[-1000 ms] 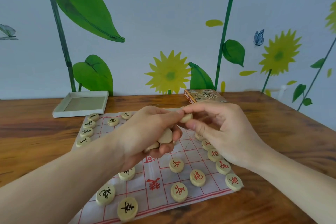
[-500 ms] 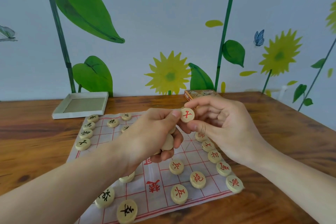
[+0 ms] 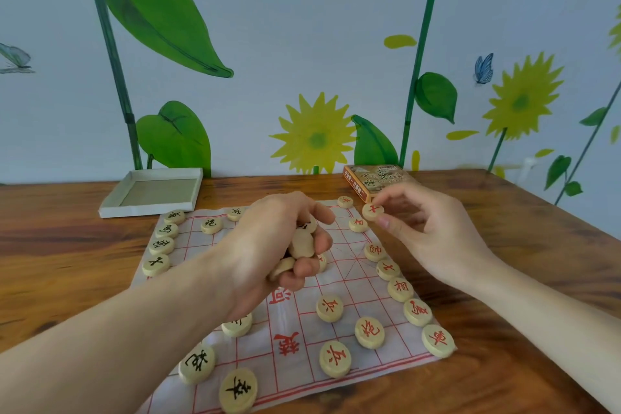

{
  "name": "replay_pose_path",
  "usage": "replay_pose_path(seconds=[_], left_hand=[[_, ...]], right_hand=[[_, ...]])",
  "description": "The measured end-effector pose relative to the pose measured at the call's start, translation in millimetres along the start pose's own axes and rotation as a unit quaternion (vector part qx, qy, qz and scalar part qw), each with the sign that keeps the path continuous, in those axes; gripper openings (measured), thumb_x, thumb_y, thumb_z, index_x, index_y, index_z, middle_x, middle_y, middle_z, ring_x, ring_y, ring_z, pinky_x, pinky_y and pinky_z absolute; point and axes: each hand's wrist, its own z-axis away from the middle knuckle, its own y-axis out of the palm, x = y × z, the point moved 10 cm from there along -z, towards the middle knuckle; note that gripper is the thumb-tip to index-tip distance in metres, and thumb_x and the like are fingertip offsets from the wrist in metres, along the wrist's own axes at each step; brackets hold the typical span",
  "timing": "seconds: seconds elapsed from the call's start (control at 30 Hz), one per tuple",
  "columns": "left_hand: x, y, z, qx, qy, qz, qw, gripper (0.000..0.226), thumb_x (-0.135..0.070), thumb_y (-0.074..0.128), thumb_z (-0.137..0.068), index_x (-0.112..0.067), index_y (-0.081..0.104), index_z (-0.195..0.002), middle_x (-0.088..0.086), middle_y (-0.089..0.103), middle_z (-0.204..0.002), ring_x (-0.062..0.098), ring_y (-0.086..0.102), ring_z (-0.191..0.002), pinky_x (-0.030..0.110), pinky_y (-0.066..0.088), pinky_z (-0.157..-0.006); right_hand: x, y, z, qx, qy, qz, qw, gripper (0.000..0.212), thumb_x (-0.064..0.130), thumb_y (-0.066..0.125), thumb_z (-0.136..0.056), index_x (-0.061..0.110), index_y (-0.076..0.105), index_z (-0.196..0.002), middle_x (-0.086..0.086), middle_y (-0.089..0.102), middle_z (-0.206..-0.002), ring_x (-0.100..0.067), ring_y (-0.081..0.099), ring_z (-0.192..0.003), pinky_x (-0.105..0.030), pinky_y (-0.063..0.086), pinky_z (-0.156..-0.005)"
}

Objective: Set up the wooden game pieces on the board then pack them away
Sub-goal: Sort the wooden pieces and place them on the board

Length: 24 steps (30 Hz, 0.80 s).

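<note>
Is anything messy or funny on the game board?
Nothing is spilled or broken. The cloth board lies a bit wrinkled and slanted on the table. The left hand grips a bunch of pieces, and the right hand pinches a red-marked piece near the far edge.

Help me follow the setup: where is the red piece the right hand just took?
In the head view, the red piece is pinched in the right hand over the board's far right edge, near the orange box.

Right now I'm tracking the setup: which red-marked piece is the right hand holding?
The red-marked piece by the orange box, pinched by the right hand; the other red ones lie flat, untouched.
</note>
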Motion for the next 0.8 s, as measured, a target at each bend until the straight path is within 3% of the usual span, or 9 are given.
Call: replay_pose_path(seconds=[0.1, 0.17, 0.33, 0.47, 0.57, 0.7, 0.8], left_hand=[[-2.5, -0.3, 2.6, -0.010, 0.016, 0.010, 1.000, 0.028, -0.003, 0.033, -0.099, -0.005, 0.054, -0.116, 0.008, 0.052, -0.066, 0.017, 0.037, -0.042, 0.019, 0.024, -0.039], [-2.9, -2.8, 1.7, -0.024, 0.023, 0.015, 0.999, 0.027, -0.002, 0.034, -0.102, -0.007, 0.052, -0.122, 0.007, 0.054, -0.066, 0.016, 0.038, -0.041, 0.021, 0.026, -0.037], [-0.4, -6.2, 0.1, -0.041, 0.002, 0.067, 0.997, 0.025, -0.001, 0.036, -0.104, -0.002, 0.056, -0.118, 0.008, 0.054, -0.064, 0.012, 0.036, -0.037, 0.018, 0.025, -0.032], [1.1, -9.3, -0.5, -0.061, -0.003, 0.080, 0.995, 0.026, -0.002, 0.036, -0.105, 0.001, 0.061, -0.113, 0.011, 0.053, -0.070, 0.012, 0.039, -0.039, 0.019, 0.028, -0.032], [0.8, -11.7, -0.2, -0.077, 0.007, 0.067, 0.995, 0.026, -0.005, 0.037, -0.107, 0.002, 0.061, -0.114, 0.016, 0.051, -0.079, 0.014, 0.041, -0.039, 0.020, 0.030, -0.032], [-0.3, -9.4, 0.7, -0.067, 0.014, 0.047, 0.997, 0.026, -0.003, 0.036, -0.106, 0.002, 0.061, -0.114, 0.015, 0.051, -0.074, 0.013, 0.041, -0.039, 0.020, 0.030, -0.034], [-0.5, -3.3, 2.9, -0.045, 0.020, 0.006, 0.999, 0.027, -0.001, 0.035, -0.105, 0.001, 0.062, -0.107, 0.010, 0.052, -0.062, 0.012, 0.040, -0.039, 0.020, 0.028, -0.034]], right_hand=[[-11.5, 2.7, -0.1, 0.014, 0.017, 0.051, 0.998, 0.016, 0.021, 0.075, -0.091, 0.034, 0.073, -0.099, 0.026, 0.070, -0.097, 0.003, 0.065, -0.099, -0.013, 0.047, -0.080], [-15.8, 7.4, 0.6, 0.030, 0.023, 0.078, 0.996, 0.014, 0.024, 0.075, -0.091, 0.036, 0.072, -0.097, 0.025, 0.071, -0.095, 0.004, 0.065, -0.097, -0.013, 0.047, -0.078], [-17.7, 25.8, 5.0, 0.105, 0.043, 0.104, 0.988, 0.023, 0.024, 0.056, -0.103, 0.035, 0.075, -0.097, 0.022, 0.073, -0.090, 0.006, 0.063, -0.090, -0.011, 0.045, -0.074], [-6.3, 15.2, 5.8, 0.047, 0.027, 0.066, 0.996, 0.022, 0.017, 0.057, -0.103, 0.030, 0.074, -0.106, 0.022, 0.071, -0.101, 0.006, 0.061, -0.102, -0.011, 0.045, -0.082], [25.3, 6.5, 7.1, 0.006, -0.015, -0.024, 1.000, 0.019, 0.016, 0.066, -0.096, 0.027, 0.071, -0.111, 0.015, 0.070, -0.100, -0.006, 0.064, -0.102, -0.016, 0.049, -0.077], [62.3, 26.1, 14.9, 0.061, -0.024, -0.129, 0.989, 0.024, 0.022, 0.075, -0.092, 0.028, 0.071, -0.115, 0.008, 0.070, -0.101, -0.019, 0.066, -0.100, -0.036, 0.056, -0.073], [76.7, 34.4, 20.4, 0.076, -0.031, -0.169, 0.982, 0.027, 0.022, 0.079, -0.089, 0.027, 0.071, -0.114, 0.007, 0.071, -0.099, -0.021, 0.067, -0.098, -0.029, 0.052, -0.070]])
